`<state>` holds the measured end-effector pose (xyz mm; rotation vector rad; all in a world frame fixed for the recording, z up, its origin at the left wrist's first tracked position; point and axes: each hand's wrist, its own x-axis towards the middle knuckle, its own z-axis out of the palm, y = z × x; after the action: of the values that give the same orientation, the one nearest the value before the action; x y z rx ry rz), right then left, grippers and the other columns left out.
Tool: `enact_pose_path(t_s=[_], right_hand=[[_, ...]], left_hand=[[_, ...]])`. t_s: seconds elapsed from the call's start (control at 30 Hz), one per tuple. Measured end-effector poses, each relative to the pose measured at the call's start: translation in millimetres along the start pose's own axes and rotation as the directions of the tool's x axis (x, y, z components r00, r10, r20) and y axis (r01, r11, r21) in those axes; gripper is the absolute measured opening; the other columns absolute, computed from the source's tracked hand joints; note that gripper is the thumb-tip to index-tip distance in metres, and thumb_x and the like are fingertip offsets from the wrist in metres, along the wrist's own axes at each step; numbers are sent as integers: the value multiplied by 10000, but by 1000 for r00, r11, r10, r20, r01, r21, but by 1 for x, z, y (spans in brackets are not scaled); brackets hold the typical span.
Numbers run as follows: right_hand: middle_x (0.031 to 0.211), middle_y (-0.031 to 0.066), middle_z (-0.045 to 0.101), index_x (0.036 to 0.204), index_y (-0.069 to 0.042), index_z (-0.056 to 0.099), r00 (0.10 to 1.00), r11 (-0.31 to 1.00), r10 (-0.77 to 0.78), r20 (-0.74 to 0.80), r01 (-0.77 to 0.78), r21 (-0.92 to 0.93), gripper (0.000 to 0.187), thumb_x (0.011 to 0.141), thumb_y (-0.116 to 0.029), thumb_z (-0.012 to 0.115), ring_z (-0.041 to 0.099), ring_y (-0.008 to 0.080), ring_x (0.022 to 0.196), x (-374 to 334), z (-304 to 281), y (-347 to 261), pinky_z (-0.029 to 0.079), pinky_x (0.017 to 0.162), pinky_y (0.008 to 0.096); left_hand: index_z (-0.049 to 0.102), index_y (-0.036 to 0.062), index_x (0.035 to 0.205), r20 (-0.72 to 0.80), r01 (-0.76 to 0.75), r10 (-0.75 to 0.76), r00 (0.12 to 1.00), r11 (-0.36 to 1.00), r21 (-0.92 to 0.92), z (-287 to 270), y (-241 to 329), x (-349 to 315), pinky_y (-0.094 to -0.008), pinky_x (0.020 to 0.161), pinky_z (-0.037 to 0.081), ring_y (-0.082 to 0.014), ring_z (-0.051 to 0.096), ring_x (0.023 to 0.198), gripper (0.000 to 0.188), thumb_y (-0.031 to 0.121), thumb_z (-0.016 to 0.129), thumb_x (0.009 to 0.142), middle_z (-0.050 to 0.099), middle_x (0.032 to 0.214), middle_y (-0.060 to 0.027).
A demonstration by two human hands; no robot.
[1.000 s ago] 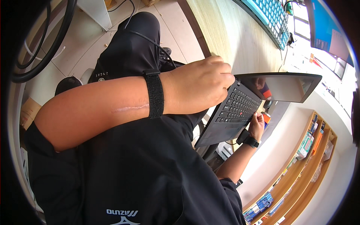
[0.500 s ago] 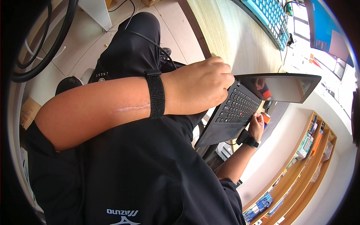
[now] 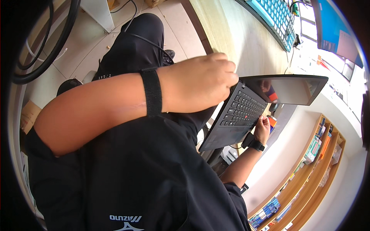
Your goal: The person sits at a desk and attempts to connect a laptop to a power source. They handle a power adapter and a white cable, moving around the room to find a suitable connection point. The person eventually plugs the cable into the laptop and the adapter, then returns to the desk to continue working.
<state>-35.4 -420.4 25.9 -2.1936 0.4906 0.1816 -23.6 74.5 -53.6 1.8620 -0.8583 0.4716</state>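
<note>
A black laptop (image 3: pixel 239 111) stands opened at the right of centre, its dark screen (image 3: pixel 295 88) raised. My left hand (image 3: pixel 200 82) is beside the laptop's left edge, back of the hand toward me and fingers curled closed. Whatever those fingers hold is hidden beneath them. A black strap (image 3: pixel 152 92) circles that wrist. On the laptop's other side, my right hand (image 3: pixel 263 129) pinches the edge near the keyboard. A black band (image 3: pixel 256 145) is on the right wrist. Behind my left forearm, a thin black cable (image 3: pixel 148 41) crosses my dark trouser leg.
The wooden desk (image 3: pixel 223 29) bears a blue-and-white keyboard (image 3: pixel 275 21), with a monitor (image 3: pixel 339 32) beyond. A wooden shelf (image 3: pixel 304 181) with boxes lines the wall at right. Thick black cables (image 3: pixel 58 57) hang at upper left, above the tiled floor (image 3: pixel 181 38).
My left hand has moved slightly left and up, a little away from the laptop's edge, fingers still curled. The right hand and laptop have barely shifted.
</note>
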Motion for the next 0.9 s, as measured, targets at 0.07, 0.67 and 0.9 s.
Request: enact_pose_path(t_s=[0.07,0.67,0.9], right_hand=[[798,-56,564,966,-79,603,1000,1000,5,8,-5,16,96,1048,-130,609,454,38,678,1,-2,1,349,627,200],[879,-26,632,980,-73,605,1000,998,3,0,-3,58,90,1058,-106,575,513,50,738,-1,0,3,405,702,201],[838,-43,606,977,-76,609,1000,1000,-15,-6,15,12,98,1058,-124,583,484,40,702,-1,0,4,377,654,200]], left_hand=[[633,52,732,-4,16,-15,1000,1000,20,-8,-7,2,-364,929,468,-233,565,978,95,121,634,798,582,906,-45],[647,7,803,251,389,-366,896,920,-49,-10,10,5,-463,688,530,-372,680,721,253,178,592,982,673,738,-188],[639,7,794,253,424,-405,879,905,-25,-2,11,6,-463,668,530,-377,676,711,269,193,605,985,665,722,-193]])
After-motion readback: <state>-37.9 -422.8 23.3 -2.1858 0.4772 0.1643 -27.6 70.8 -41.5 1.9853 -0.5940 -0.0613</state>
